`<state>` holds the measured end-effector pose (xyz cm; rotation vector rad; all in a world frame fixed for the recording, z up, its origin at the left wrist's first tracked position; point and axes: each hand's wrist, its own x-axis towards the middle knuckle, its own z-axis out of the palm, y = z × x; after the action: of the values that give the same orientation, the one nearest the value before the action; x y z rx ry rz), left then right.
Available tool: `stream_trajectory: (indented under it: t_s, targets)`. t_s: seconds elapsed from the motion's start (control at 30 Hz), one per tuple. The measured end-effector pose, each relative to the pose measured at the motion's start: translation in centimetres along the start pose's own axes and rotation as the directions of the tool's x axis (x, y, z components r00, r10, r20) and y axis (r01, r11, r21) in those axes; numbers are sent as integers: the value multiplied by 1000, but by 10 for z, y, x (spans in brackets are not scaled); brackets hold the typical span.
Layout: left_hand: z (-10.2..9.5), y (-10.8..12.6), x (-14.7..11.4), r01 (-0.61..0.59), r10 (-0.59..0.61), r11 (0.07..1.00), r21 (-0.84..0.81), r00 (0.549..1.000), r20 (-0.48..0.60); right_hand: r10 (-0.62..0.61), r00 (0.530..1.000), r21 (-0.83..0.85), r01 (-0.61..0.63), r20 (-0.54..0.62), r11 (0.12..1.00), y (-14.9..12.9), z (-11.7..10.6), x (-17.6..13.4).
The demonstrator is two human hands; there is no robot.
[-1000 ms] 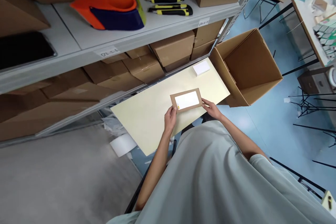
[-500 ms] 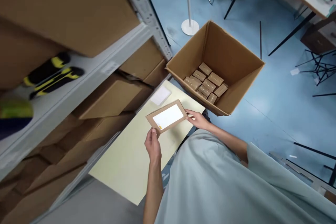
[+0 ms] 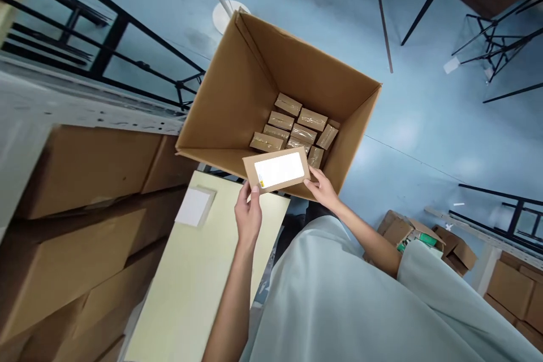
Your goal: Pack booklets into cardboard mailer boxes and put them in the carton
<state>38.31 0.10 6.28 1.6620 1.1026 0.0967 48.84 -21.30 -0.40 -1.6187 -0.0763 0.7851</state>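
Between my two hands is a small flat cardboard box [image 3: 275, 185] with a white label on its upper face. My left hand [image 3: 248, 212] grips its near left corner, thumb on top. My right hand [image 3: 321, 186] pinches the right end. The box is held over the near edge of a large open carton [image 3: 220, 107]. Inside that carton, several small taped cardboard boxes [image 3: 303, 133] lie on the bottom; the held box hides some of them.
A pale yellow board [image 3: 186, 277] lies to the left, bearing a stack of white cards [image 3: 194, 206]. Shelves with brown cartons [image 3: 89, 249] stand further left. A white stand base [image 3: 224, 16] is behind the carton. Opened boxes [image 3: 413, 232] sit on the floor at right.
My view has turned to the right. Both hands have carried the small cardboard box from above the yellow board to the near rim of the large carton, keeping hold of it.
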Motion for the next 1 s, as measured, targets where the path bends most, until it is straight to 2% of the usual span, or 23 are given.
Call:
stream_trajectory:
  t_s: [0.1,0.23,0.37,0.57,0.77,1.0]
  targets:
    - [19,4,9,37,-39,998,41,998,53,47,998,-4,-47,-29,999,7,-12,-2]
    - [30,2,17,55,-59,996,69,997,58,76,996,-2,-76,-56,997,15,-15,2]
    - [32,3,22,52,-56,994,91,998,42,99,989,-8,-101,-106,995,16,-16,8]
    - [23,3,21,-40,38,993,111,999,17,91,988,-76,-101,-125,992,6,-17,8]
    - [18,-12,15,-75,80,996,-39,990,120,-3,988,-195,-27,-153,980,-4,-26,-1]
    - [51,-17,-6,-1,66,957,-289,974,217,-86,985,-407,18,-150,913,-37,-69,-8]
